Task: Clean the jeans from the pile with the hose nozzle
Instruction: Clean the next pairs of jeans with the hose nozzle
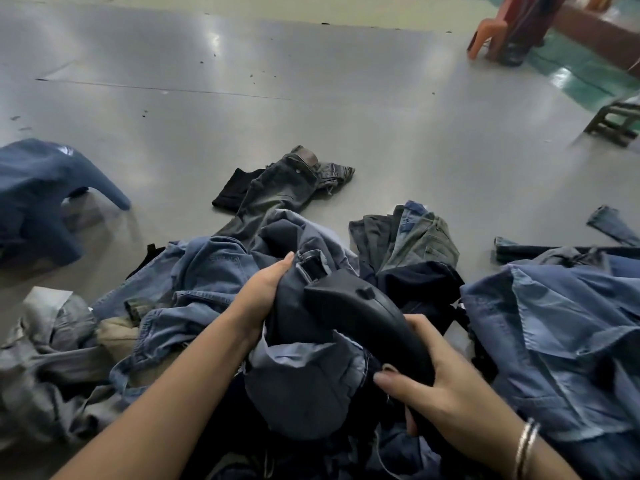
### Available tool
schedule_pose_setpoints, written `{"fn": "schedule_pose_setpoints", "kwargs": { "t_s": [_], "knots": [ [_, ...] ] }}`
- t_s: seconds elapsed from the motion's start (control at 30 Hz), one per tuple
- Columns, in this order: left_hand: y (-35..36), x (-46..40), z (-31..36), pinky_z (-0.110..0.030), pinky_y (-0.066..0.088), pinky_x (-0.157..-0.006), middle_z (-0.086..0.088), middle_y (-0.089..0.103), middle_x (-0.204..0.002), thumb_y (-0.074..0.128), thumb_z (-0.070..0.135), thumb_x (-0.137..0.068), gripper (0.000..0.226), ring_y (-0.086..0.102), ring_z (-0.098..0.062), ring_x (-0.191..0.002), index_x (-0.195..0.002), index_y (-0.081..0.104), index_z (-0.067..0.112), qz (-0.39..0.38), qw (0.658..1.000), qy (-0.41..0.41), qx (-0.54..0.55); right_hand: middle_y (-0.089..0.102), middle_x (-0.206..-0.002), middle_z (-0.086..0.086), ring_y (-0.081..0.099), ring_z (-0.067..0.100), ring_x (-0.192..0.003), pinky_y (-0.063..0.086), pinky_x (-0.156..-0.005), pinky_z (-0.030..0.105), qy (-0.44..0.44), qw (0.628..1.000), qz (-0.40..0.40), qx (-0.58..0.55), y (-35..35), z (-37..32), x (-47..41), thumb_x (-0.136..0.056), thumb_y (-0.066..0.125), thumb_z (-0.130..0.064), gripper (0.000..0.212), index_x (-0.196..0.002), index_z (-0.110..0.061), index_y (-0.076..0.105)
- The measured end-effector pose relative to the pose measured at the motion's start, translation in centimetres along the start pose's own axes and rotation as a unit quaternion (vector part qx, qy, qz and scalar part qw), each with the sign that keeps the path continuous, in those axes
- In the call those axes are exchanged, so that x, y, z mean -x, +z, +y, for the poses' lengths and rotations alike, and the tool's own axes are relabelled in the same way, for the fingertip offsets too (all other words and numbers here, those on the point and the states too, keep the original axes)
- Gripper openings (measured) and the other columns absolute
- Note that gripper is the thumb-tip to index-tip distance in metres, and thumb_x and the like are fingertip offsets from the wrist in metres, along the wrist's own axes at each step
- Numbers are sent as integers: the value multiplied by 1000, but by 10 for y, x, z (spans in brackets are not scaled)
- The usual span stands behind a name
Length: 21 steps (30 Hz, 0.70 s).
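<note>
Nearest the camera, two bare forearms were seen reaching forward over a heap of denim. The right hand [446,393] was wrapped around the curved grip of a black hose nozzle [367,317], with the thumb laid across the near side of the handle and the fingers curled under it; a pair of silver bangles [526,448] was worn on that wrist. The nozzle's blunt front end was pointed away from the person and pressed against a dark grey pair of jeans [304,379], which was bunched up at the centre of the pile [180,289]. The left hand [266,292] was clamped on the upper fold of those jeans, thumb on top and fingers hidden beneath the cloth, just beside the nozzle's tip. A belt loop on the garment was visible immediately beyond the thumb.

Around the held pair, lighter blue jeans were spread to the left and right, and a grey-green pair [415,237] was lying behind. Further off, apart from the heap, a faded dark pair with a brown waistband patch [291,185] was laid flat on the grey floor [311,81]. A blue garment [38,195] was seen blurred at the left edge. An orange plastic chair [491,32] was standing at the far right.
</note>
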<state>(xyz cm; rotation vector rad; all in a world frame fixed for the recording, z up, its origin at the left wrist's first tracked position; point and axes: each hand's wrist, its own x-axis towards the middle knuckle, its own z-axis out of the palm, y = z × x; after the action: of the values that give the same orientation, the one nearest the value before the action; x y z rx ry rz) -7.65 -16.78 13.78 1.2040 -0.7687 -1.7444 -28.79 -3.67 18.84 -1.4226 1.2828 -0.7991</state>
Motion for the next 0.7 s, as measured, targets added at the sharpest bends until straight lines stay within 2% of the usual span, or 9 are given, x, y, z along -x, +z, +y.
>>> {"fn": "schedule_pose_setpoints", "kwargs": {
  "t_s": [0.07, 0.17, 0.27, 0.37, 0.43, 0.53, 0.6, 0.7],
  "knots": [
    [0, -2, -4, -32, 49, -88, -9, 73, -97, 51, 31, -95, 29, 65, -23, -97, -97, 71, 10, -4, 1000, -21, 4, 67, -75, -6, 60, 11, -47, 47, -48, 22, -8, 1000, 21, 10, 8, -2, -8, -72, 73, -40, 35, -98, -48, 51],
    [5, 0, -12, -18, 52, -75, 3, 74, -86, 43, 21, -99, 25, 65, -12, -89, -94, 66, 13, -49, 998, -31, -20, 67, -78, -8, 63, 16, -52, 51, -51, 27, -36, 997, 71, -6, 13, -11, -24, -75, 71, -34, 32, -99, -42, 52],
    [10, 4, -10, -23, 54, -71, -8, 74, -90, 51, 30, -95, 28, 70, -15, -82, -94, 69, 9, -19, 999, -46, -5, 63, -69, -5, 58, 18, -46, 49, -48, 30, -54, 991, 108, -55, 7, -15, -30, -78, 71, -29, 28, -98, -34, 52],
    [5, 3, 0, -19, 56, -60, -4, 73, -72, 47, 27, -98, 32, 70, -10, -65, -85, 68, 7, 0, 999, -30, 31, 61, -70, 0, 55, 23, -39, 45, -42, 29, -35, 994, 65, -77, -3, -8, -12, -72, 74, -39, 32, -96, -38, 53],
    [2, 2, 2, -18, 55, -58, -4, 72, -70, 47, 28, -98, 36, 69, -10, -64, -81, 71, 8, -14, 999, -33, 40, 64, -73, 0, 57, 23, -40, 46, -42, 28, -12, 999, 24, -39, -2, -3, 1, -69, 73, -45, 39, -102, -41, 53],
    [-1, 1, -4, -17, 54, -57, -2, 72, -72, 47, 24, -99, 27, 69, -8, -65, -88, 66, 8, -9, 999, -40, 26, 66, -76, -4, 60, 15, -44, 46, -46, 24, -9, 1000, 6, 12, 8, -2, -2, -70, 72, -48, 38, -101, -46, 50],
    [-2, 0, -5, -17, 53, -61, -1, 72, -79, 44, 21, -99, 24, 68, -7, -72, -91, 64, 10, -12, 999, -48, 12, 67, -77, -5, 60, 18, -45, 48, -48, 27, -17, 999, 35, -9, 14, -6, -15, -74, 72, -40, 35, -101, -43, 51],
    [-11, -3, -9, -20, 50, -71, 0, 75, -89, 49, 29, -97, 25, 69, -12, -86, -95, 69, 14, -6, 999, -37, -16, 64, -68, -6, 58, 16, -47, 50, -48, 31, -31, 982, 168, -86, 13, -6, -34, -84, 73, -23, 28, -100, -30, 51]
  ]
}}
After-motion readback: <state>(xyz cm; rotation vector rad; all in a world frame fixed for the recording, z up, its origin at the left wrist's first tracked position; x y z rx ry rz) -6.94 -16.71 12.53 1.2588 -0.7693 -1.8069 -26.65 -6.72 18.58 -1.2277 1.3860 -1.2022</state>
